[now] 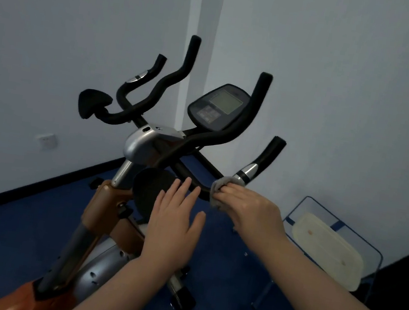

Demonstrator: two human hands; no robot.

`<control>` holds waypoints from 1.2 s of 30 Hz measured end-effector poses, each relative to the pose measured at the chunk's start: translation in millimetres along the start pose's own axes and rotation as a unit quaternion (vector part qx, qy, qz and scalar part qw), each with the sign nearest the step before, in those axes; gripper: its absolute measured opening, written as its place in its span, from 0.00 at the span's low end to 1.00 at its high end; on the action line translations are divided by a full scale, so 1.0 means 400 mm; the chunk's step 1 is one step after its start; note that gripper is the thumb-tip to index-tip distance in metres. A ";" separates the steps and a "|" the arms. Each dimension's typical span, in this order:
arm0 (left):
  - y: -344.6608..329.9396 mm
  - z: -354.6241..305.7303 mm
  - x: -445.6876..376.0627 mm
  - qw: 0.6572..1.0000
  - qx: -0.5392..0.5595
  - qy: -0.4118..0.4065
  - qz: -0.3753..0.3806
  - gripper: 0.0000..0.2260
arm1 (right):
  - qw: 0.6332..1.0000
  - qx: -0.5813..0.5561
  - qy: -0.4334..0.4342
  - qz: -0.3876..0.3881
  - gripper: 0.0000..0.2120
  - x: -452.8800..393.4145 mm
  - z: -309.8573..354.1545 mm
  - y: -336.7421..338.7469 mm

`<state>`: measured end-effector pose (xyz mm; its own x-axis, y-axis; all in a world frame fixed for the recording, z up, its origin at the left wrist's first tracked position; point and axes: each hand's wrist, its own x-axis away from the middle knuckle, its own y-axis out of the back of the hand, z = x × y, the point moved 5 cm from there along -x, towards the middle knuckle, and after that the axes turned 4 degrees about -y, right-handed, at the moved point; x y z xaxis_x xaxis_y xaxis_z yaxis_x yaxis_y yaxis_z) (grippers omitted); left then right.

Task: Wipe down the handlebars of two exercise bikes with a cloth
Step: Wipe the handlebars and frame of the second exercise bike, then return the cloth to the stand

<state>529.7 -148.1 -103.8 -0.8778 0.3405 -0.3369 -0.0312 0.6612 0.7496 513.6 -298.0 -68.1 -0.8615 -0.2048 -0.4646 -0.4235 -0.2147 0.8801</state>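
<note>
An exercise bike with black foam handlebars (230,132) and an orange-brown frame (104,204) stands in front of me. My right hand (251,208) grips a grey cloth (217,191), wrapped around the lower right handlebar just below its silver sensor band (247,172). My left hand (176,216) hovers flat with fingers spread, just in front of the round black elbow pad (146,188), holding nothing. A grey display console (218,106) sits between the upright bars. Only one bike is in view.
White walls meet in a corner behind the bike. A blue-framed chair with a cream seat (329,251) stands at the right. The floor is dark blue carpet (3,231). A wall socket (47,140) is low on the left wall.
</note>
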 end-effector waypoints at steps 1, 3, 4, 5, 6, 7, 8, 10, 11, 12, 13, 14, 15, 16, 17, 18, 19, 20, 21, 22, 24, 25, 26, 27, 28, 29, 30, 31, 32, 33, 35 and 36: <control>-0.005 -0.016 0.005 1.000 -0.014 -0.014 0.006 0.23 | 0.999 -0.017 -0.038 0.003 0.14 0.009 -0.009 0.010; -0.024 -0.051 0.016 0.998 -0.014 -0.046 0.026 0.23 | 0.986 -0.068 -0.150 -0.001 0.12 0.038 -0.042 0.030; -0.038 -0.068 0.020 0.997 0.001 -0.064 0.042 0.23 | 0.973 -0.094 -0.209 -0.005 0.12 0.061 -0.063 0.036; -0.055 -0.084 0.023 0.995 0.020 -0.079 0.058 0.23 | 0.959 -0.112 -0.260 -0.003 0.11 0.088 -0.084 0.038; -0.074 -0.098 0.024 0.992 0.036 -0.093 0.074 0.23 | 0.946 -0.121 -0.300 0.001 0.11 0.119 -0.104 0.038; -0.094 -0.111 0.024 0.989 0.048 -0.107 0.090 0.22 | 0.933 -0.126 -0.338 0.006 0.10 0.154 -0.121 0.036; -0.116 -0.121 0.026 0.986 0.057 -0.118 0.108 0.22 | 0.918 -0.127 -0.377 0.011 0.09 0.193 -0.137 0.034; -0.169 -0.135 0.034 0.977 0.068 -0.130 0.152 0.21 | 0.881 -0.129 -0.455 0.016 0.08 0.278 -0.163 0.029; -0.197 -0.139 0.041 0.974 0.071 -0.130 0.174 0.21 | 0.863 -0.130 -0.487 0.018 0.07 0.323 -0.173 0.025; -0.225 -0.142 0.047 0.970 0.071 -0.129 0.196 0.21 | 0.848 -0.128 -0.513 0.022 0.07 0.365 -0.181 0.019; -0.256 -0.145 0.053 0.965 0.069 -0.127 0.218 0.20 | 0.836 -0.122 -0.535 0.028 0.07 0.405 -0.188 0.014; -0.288 -0.147 0.061 0.961 0.068 -0.125 0.239 0.20 | 0.825 -0.116 -0.553 0.033 0.07 0.441 -0.194 0.010; -0.319 -0.151 0.070 0.956 0.068 -0.122 0.257 0.20 | 0.814 -0.111 -0.569 0.038 0.08 0.475 -0.200 0.006; -0.350 -0.157 0.083 0.952 0.067 -0.119 0.275 0.20 | 0.803 -0.107 -0.585 0.043 0.08 0.507 -0.207 0.004; -0.381 -0.166 0.097 0.946 0.064 -0.118 0.294 0.20 | 0.792 -0.103 -0.599 0.049 0.08 0.538 -0.216 0.004; -0.412 -0.179 0.113 0.940 0.061 -0.117 0.315 0.20 | 0.784 -0.096 -0.611 0.058 0.09 0.568 -0.226 0.003; -0.441 -0.194 0.128 0.933 0.058 -0.117 0.335 0.20 | 0.778 -0.089 -0.618 0.068 0.09 0.596 -0.236 0.001; -0.469 -0.209 0.139 0.927 0.057 -0.115 0.353 0.20 | 0.773 -0.082 -0.624 0.079 0.09 0.620 -0.248 -0.001; -0.497 -0.225 0.145 0.921 0.055 -0.114 0.369 0.20 | 0.769 -0.076 -0.628 0.089 0.08 0.642 -0.262 -0.005; -0.527 -0.241 0.145 0.916 0.052 -0.112 0.382 0.21 | 0.765 -0.071 -0.633 0.099 0.08 0.662 -0.277 -0.011; -0.592 -0.276 0.133 0.911 0.040 -0.113 0.395 0.21 | 0.759 -0.066 -0.637 0.122 0.08 0.699 -0.314 -0.023; -0.619 -0.292 0.123 0.909 0.033 -0.116 0.398 0.21 | 0.759 -0.063 -0.635 0.130 0.08 0.713 -0.333 -0.028; -0.648 -0.310 0.111 0.909 0.026 -0.118 0.399 0.21 | 0.758 -0.061 -0.634 0.136 0.08 0.728 -0.360 -0.030; -0.683 -0.331 0.100 0.908 0.020 -0.116 0.402 0.21 | 0.757 -0.061 -0.635 0.140 0.08 0.745 -0.395 -0.029; -0.716 -0.352 0.087 0.907 0.015 -0.111 0.406 0.21 | 0.755 -0.062 -0.637 0.141 0.08 0.761 -0.434 -0.026; -0.748 -0.373 0.073 0.906 0.010 -0.106 0.411 0.21 | 0.752 -0.065 -0.641 0.138 0.09 0.776 -0.474 -0.022; -0.778 -0.395 0.058 0.905 0.007 -0.103 0.413 0.21 | 0.750 -0.069 -0.643 0.136 0.09 0.788 -0.515 -0.018; -0.807 -0.418 0.042 0.905 0.004 -0.101 0.413 0.21 | 0.750 -0.072 -0.644 0.135 0.09 0.798 -0.556 -0.014; -0.834 -0.442 0.026 0.906 0.003 -0.099 0.411 0.20 | 0.748 -0.076 -0.645 0.135 0.09 0.807 -0.595 -0.010; -0.859 -0.465 0.012 0.908 0.005 -0.096 0.408 0.20 | 0.747 -0.080 -0.646 0.136 0.09 0.814 -0.634 -0.007; -0.901 -0.506 -0.018 0.912 0.012 -0.093 0.400 0.18 | 0.745 -0.086 -0.648 0.134 0.09 0.824 -0.708 -0.001; -0.919 -0.521 -0.031 0.913 0.015 -0.089 0.398 0.17 | 0.744 -0.089 -0.649 0.132 0.09 0.825 -0.741 0.002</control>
<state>452.4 -534.8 -256.5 -0.5250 0.8228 0.2176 0.5980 0.1747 0.7822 312.0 -648.9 -249.8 -0.5013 0.8080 0.3096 -0.2478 -0.4769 0.8433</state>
